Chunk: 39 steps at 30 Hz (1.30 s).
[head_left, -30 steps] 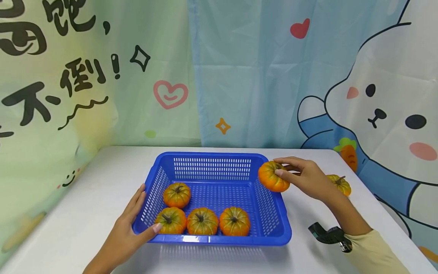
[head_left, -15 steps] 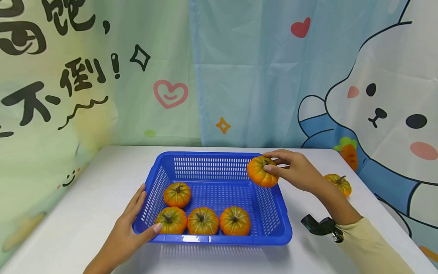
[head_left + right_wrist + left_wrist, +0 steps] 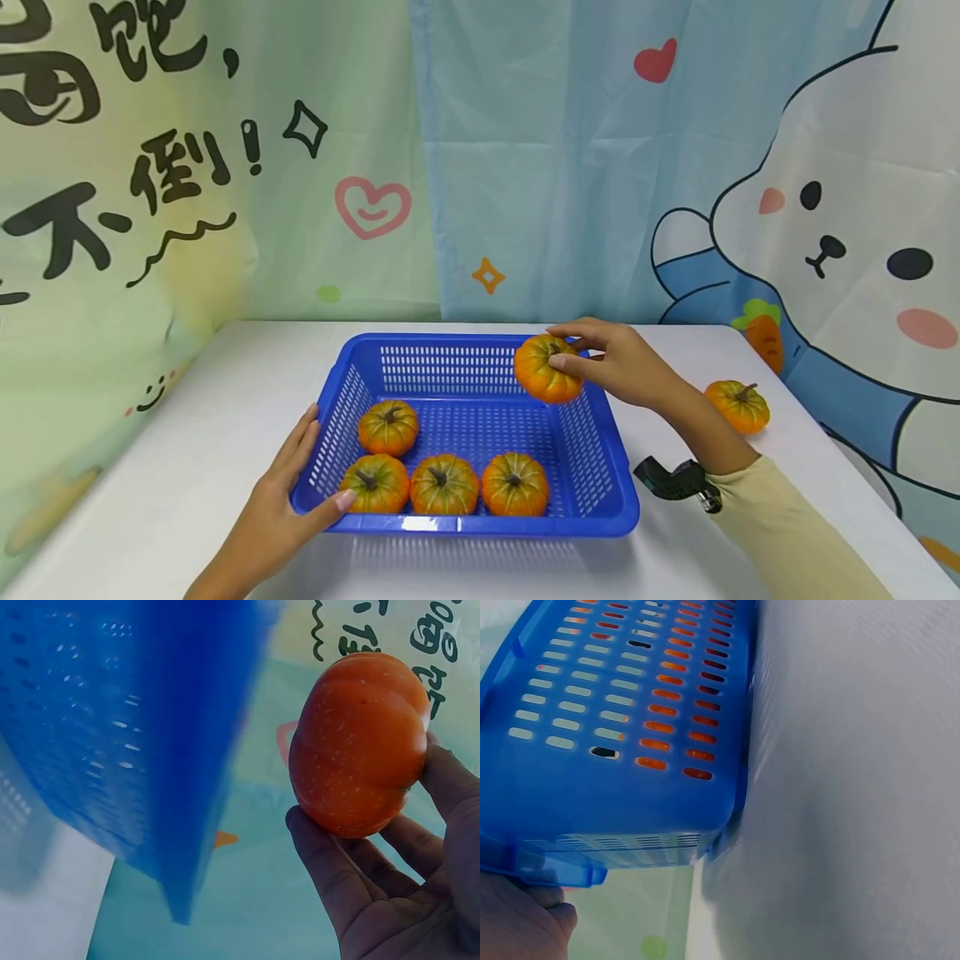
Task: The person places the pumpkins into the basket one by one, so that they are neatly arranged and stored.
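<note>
My right hand (image 3: pixel 622 362) pinches a small orange pumpkin (image 3: pixel 546 371) between thumb and fingers, over the right back part of a blue plastic basket (image 3: pixel 480 525). In the right wrist view, the pumpkin's smooth underside (image 3: pixel 360 746) shows, held clear of the basket wall. My left hand (image 3: pixel 273 508) grips the basket's left front corner, its thumb over the front rim and its fingers along the left side. Inside the basket, a row of pumpkins (image 3: pixel 442 485) lies along the front wall, with one more pumpkin (image 3: pixel 388 427) behind the row at the left.
Another pumpkin (image 3: pixel 738 406) sits on the white table (image 3: pixel 187 433), right of the basket and beyond my right forearm. A printed curtain (image 3: pixel 510 167) hangs behind the table. A black wrist device (image 3: pixel 675 479) is strapped at my right sleeve.
My right hand has carried the pumpkin leftward and slightly up, from above the basket's right rim to over its inside. My left hand and the basket stay put.
</note>
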{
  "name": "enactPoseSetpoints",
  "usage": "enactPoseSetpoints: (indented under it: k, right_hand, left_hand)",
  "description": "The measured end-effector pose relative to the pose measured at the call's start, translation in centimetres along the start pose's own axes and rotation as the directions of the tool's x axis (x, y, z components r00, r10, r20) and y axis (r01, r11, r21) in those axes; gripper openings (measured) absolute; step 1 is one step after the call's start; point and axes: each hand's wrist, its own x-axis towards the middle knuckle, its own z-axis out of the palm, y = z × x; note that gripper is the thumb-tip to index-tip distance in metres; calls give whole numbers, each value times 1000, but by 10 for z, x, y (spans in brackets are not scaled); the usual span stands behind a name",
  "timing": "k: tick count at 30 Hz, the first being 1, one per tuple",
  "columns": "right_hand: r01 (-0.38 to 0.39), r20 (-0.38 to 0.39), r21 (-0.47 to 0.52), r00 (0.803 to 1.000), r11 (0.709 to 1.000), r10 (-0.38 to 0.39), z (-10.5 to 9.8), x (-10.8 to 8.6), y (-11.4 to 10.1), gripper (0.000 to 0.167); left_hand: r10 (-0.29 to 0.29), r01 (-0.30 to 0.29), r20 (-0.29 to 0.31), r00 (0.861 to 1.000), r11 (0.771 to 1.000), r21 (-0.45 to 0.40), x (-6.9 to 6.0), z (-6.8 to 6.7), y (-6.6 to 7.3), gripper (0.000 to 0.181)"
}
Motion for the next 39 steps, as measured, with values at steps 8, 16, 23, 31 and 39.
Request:
enactPoseSetpoints:
  k: [8,16,23,31,39]
  right_hand:
    - [22,26,0,999,1000,-22,-1,9,-7,46]
    - [43,27,-9,999,999,-43,-1,14,-13,46]
    - [98,58,27,993,995,-99,6,24,-19,44]
    - [96,121,60,987,994,-103,16,35,-26,42]
    - [83,171,70,981,994,-94,27,45,-29,43]
  left_hand:
    - [-15,15,4,1000,1000,8,0,0,3,91]
    - [-18,18,8,1000,1000,8,0,-1,4,90]
    - [-2,2,3,1000,1000,-3,0,-1,3,91]
    - [-6,6,0,1000,1000,6,-1,0,3,90]
    - [1,-1,3,1000,1000,1,0,-1,5,90]
